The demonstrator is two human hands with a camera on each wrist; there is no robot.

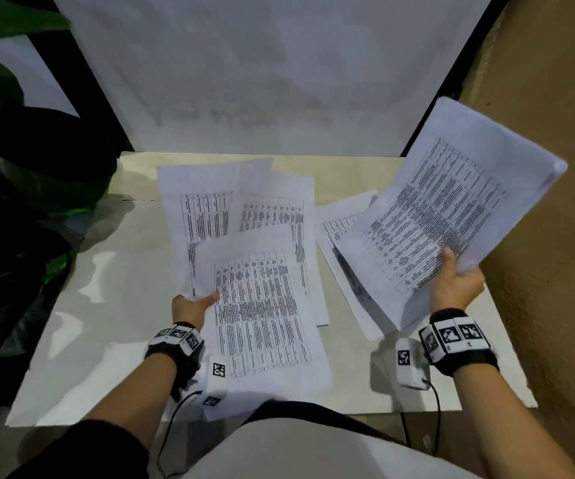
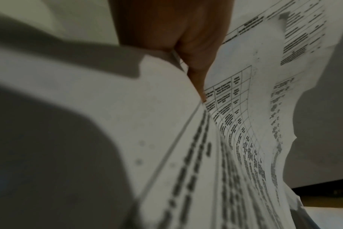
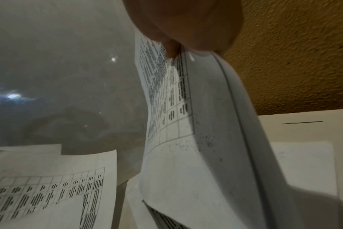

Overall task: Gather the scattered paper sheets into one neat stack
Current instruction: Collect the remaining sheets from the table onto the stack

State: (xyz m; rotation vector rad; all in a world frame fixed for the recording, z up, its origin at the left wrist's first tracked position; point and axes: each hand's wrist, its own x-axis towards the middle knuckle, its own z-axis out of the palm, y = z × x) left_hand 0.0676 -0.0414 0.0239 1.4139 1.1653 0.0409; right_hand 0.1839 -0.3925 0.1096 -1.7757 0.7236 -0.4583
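Observation:
Printed paper sheets with tables lie scattered on the pale table (image 1: 113,340). My left hand (image 1: 194,305) pinches the left edge of the nearest sheet (image 1: 265,305), thumb on top; in the left wrist view that thumb (image 2: 198,72) presses on this sheet (image 2: 235,124). Two more sheets (image 1: 217,202) lie overlapped behind it. My right hand (image 1: 455,281) holds a lifted, tilted sheet (image 1: 445,216) by its near edge, above another sheet (image 1: 348,223) on the table. The right wrist view shows the held sheet (image 3: 186,155) hanging from the fingers (image 3: 186,23).
A white board (image 1: 261,70) stands upright behind the table. Dark green plant leaves (image 1: 20,167) crowd the left side. A rough tan wall (image 1: 555,236) runs close along the right edge. Cables hang off the table's near edge.

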